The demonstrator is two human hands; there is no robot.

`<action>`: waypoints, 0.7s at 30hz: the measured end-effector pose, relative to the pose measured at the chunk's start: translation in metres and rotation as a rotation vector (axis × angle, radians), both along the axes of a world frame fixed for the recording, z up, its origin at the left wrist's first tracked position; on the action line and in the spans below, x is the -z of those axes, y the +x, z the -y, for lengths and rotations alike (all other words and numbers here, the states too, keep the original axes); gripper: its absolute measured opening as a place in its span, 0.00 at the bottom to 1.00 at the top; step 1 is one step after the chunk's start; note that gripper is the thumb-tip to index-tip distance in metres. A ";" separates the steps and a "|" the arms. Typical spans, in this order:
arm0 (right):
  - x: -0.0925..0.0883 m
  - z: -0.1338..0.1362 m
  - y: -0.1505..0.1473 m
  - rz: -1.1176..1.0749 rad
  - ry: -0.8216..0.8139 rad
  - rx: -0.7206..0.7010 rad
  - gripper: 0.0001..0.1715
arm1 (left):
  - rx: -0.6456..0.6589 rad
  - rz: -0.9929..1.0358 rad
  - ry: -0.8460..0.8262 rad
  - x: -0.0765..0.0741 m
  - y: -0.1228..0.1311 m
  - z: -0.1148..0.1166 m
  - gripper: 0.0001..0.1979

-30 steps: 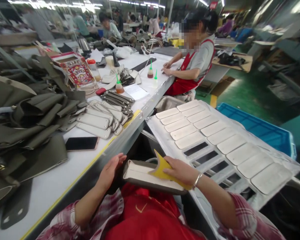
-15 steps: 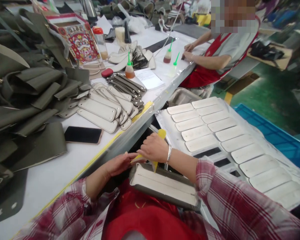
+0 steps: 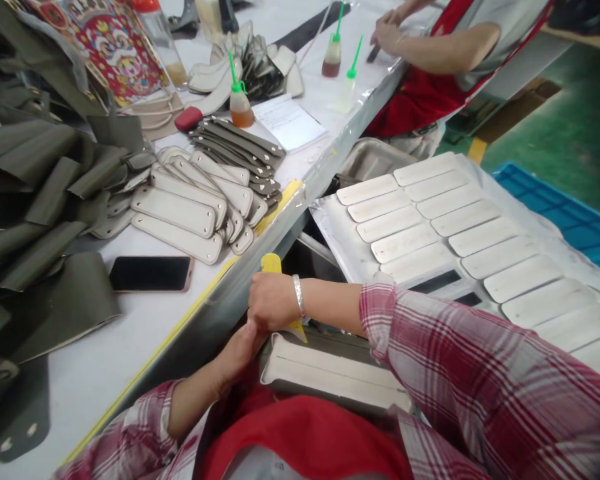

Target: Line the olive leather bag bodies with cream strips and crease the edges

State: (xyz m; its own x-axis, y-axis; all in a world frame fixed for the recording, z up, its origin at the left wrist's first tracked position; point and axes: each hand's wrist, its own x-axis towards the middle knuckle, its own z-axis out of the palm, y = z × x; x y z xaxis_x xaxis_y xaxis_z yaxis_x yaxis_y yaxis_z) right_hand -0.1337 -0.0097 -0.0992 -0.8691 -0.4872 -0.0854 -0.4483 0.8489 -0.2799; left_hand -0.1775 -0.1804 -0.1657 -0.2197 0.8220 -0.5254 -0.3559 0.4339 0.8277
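My right hand (image 3: 274, 301) is closed round a flat yellow tool (image 3: 271, 263); its rounded end sticks up above the fist. A pointed yellow end shows below the hand, by the bag's edge. My left hand (image 3: 237, 353) meets the right one, thumb against its fingers; its other fingers are mostly hidden. On my lap, against the red apron (image 3: 305, 433), lies a dark green bag-like piece (image 3: 325, 343) with a long pale panel (image 3: 340, 370) facing up. Both hands are at its left end.
Pale straps (image 3: 175, 210), a phone (image 3: 151, 274) and dark green pieces (image 3: 60, 287) cover the left table. Glue bottles (image 3: 241, 107) stand farther back. Right, a board carries rows of pale panels (image 3: 485, 240), near a blue crate (image 3: 570, 213). A co-worker's hands (image 3: 387, 33) are at the far edge.
My right hand has moved left and slightly down with the yellow tool, meeting my left hand. The left fingers, stretched out before, are now mostly hidden. The view has shifted.
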 end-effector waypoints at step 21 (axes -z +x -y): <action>0.004 0.009 0.004 -0.035 -0.029 -0.023 0.28 | 0.350 -0.633 -0.260 -0.022 0.011 0.003 0.31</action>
State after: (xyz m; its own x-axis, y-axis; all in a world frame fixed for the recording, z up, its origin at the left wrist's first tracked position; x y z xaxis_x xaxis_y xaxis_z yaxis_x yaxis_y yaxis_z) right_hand -0.1299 -0.0182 -0.1036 -0.8599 -0.5089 -0.0405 -0.4777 0.8301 -0.2877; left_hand -0.1663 -0.1838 -0.1437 -0.2924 0.7665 -0.5718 0.3459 0.6422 0.6840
